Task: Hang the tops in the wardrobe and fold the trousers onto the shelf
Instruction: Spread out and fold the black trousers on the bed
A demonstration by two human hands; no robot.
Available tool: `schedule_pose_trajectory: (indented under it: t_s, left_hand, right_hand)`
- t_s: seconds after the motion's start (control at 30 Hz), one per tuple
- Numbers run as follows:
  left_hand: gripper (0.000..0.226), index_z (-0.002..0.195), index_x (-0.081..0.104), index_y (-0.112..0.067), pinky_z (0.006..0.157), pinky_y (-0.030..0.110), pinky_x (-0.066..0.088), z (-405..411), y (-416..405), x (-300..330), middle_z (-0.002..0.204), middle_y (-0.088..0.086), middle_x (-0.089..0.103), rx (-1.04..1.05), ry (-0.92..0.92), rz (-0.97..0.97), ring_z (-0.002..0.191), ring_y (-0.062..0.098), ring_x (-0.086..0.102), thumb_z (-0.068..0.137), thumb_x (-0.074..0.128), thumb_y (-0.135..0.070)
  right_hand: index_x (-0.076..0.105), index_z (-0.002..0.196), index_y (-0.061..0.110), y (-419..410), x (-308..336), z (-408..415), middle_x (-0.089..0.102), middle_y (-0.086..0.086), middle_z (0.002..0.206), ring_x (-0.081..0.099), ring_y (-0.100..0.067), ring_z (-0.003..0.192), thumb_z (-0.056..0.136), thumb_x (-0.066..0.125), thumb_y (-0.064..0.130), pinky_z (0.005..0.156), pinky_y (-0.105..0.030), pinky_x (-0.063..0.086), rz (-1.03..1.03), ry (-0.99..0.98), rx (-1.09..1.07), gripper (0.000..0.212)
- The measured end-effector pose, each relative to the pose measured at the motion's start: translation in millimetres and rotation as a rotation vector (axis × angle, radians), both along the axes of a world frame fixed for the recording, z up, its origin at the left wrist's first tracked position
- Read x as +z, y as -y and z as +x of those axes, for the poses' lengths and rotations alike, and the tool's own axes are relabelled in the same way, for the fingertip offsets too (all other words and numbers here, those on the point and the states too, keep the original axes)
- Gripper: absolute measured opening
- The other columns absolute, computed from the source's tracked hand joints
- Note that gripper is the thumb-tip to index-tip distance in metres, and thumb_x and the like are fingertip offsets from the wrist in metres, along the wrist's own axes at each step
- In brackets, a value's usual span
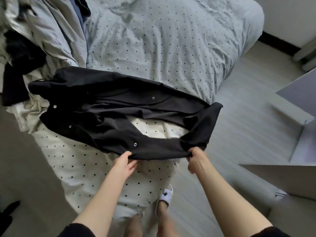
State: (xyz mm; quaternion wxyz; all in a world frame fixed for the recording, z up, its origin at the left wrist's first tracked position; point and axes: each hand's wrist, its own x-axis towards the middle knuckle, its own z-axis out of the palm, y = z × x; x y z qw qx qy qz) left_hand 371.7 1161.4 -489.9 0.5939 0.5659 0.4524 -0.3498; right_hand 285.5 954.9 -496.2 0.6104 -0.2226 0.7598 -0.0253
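A black garment with silver snap buttons [109, 106] lies stretched across the corner of the bed, its far end toward the clothes pile at the left. My left hand [124, 162] pinches its near hem with thumb on top and fingers beneath. My right hand [196, 159] grips the same hem farther right, fingers curled round the bunched cloth. The hem is lifted a little off the bedding between my hands. One end of the garment [205, 124] hangs up and over toward the bed's right edge.
The bed [171, 48] carries a dotted pale duvet. A heap of clothes and bedding [34, 40] fills its left side. A grey cabinet or open box [297, 103] stands to the right on the pale floor [239, 117]. My feet in white slippers [165, 197] stand beside the bed.
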Motion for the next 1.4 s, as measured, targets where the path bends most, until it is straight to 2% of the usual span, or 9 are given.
schedule_pose_trajectory:
  t_s: [0.1, 0.3, 0.43, 0.53, 0.63, 0.87, 1.0, 1.2, 1.4]
  left_hand:
    - [0.024, 0.111, 0.046, -0.015, 0.074, 0.036, 0.044, -5, -16, -15, 0.104, 0.005, 0.059, -0.071, -0.009, 0.06, 0.084, 0.026, 0.061, 0.089, 0.053, -0.007]
    - [0.016, 0.101, 0.05, -0.011, 0.075, 0.034, 0.046, -6, -10, -21, 0.087, 0.005, 0.059, -0.02, 0.021, -0.087, 0.074, 0.02, 0.058, 0.09, 0.046, 0.0]
    - [0.018, 0.102, 0.053, -0.012, 0.088, 0.038, 0.042, -4, 0, -17, 0.097, 0.005, 0.062, 0.01, 0.083, -0.211, 0.086, 0.021, 0.061, 0.091, 0.049, 0.001]
    - [0.014, 0.096, 0.056, -0.014, 0.089, 0.038, 0.043, -6, -3, -17, 0.095, 0.002, 0.065, 0.007, 0.106, -0.224, 0.083, 0.02, 0.064, 0.091, 0.053, -0.002]
    - [0.014, 0.102, 0.057, -0.011, 0.077, 0.034, 0.047, -12, -11, -20, 0.099, 0.005, 0.065, -0.026, 0.114, -0.164, 0.079, 0.019, 0.065, 0.091, 0.056, -0.003]
    - [0.027, 0.116, 0.049, -0.011, 0.076, 0.034, 0.046, -28, -31, -39, 0.11, 0.009, 0.058, -0.131, 0.091, 0.087, 0.083, 0.025, 0.061, 0.09, 0.059, -0.008]
    - [0.021, 0.115, 0.053, -0.008, 0.066, 0.028, 0.046, -39, -43, -42, 0.108, 0.009, 0.062, -0.328, -0.055, 0.068, 0.086, 0.023, 0.063, 0.094, 0.055, -0.014]
    - [0.042, 0.141, 0.034, 0.0, 0.089, 0.037, 0.045, -6, -88, -31, 0.134, 0.019, 0.051, -0.085, 0.094, 0.08, 0.117, 0.033, 0.054, 0.1, 0.042, -0.011]
    - [0.043, 0.142, 0.031, -0.001, 0.09, 0.035, 0.045, 90, -155, -14, 0.14, 0.016, 0.046, 0.056, 0.256, 0.116, 0.122, 0.029, 0.051, 0.102, 0.037, -0.015]
  right_hand:
    - [0.05, 0.091, 0.023, -14, -18, -30, 0.058, 0.006, 0.079, 0.052, -0.008, 0.055, 0.083, 0.054, 0.004, 0.049, -0.024, 0.029, 0.189, -0.037, -0.038, 0.022]
    - [0.038, 0.061, 0.02, -3, -20, -35, 0.041, 0.007, 0.033, 0.042, -0.006, 0.049, 0.087, 0.052, 0.008, 0.054, -0.022, 0.03, 0.21, 0.036, -0.166, 0.031]
    - [0.055, 0.087, 0.018, 11, -7, -32, 0.053, 0.006, 0.073, 0.047, -0.009, 0.063, 0.086, 0.056, 0.014, 0.069, -0.026, 0.039, 0.105, 0.136, -0.267, 0.005]
    - [0.059, 0.102, 0.02, 17, 1, -35, 0.06, 0.006, 0.094, 0.056, -0.013, 0.089, 0.084, 0.062, 0.022, 0.085, -0.033, 0.038, 0.081, 0.176, -0.317, 0.018]
    - [0.057, 0.105, 0.019, 13, 2, -42, 0.063, 0.002, 0.099, 0.059, -0.017, 0.082, 0.084, 0.062, 0.019, 0.067, -0.031, 0.043, 0.116, 0.157, -0.328, 0.022]
    - [0.051, 0.095, 0.015, -14, -27, -77, 0.063, 0.003, 0.121, 0.061, -0.014, 0.101, 0.091, 0.047, 0.013, 0.092, -0.036, 0.03, 0.295, 0.017, 0.008, 0.006]
    - [0.04, 0.133, 0.01, -32, -34, -83, 0.048, -0.007, 0.137, 0.05, -0.024, 0.122, 0.094, 0.049, 0.02, 0.094, -0.041, 0.036, 0.269, -0.098, 0.226, 0.041]
    - [0.046, 0.127, -0.009, -56, -23, -30, 0.054, -0.027, 0.12, 0.052, -0.04, 0.112, 0.096, 0.045, 0.013, 0.091, -0.044, 0.045, 0.051, 0.022, 0.649, 0.037]
    - [0.052, 0.131, 0.015, -118, -5, 63, 0.058, -0.007, 0.128, 0.053, -0.023, 0.117, 0.094, 0.048, 0.023, 0.099, -0.033, 0.04, -0.454, 0.161, 1.283, 0.038]
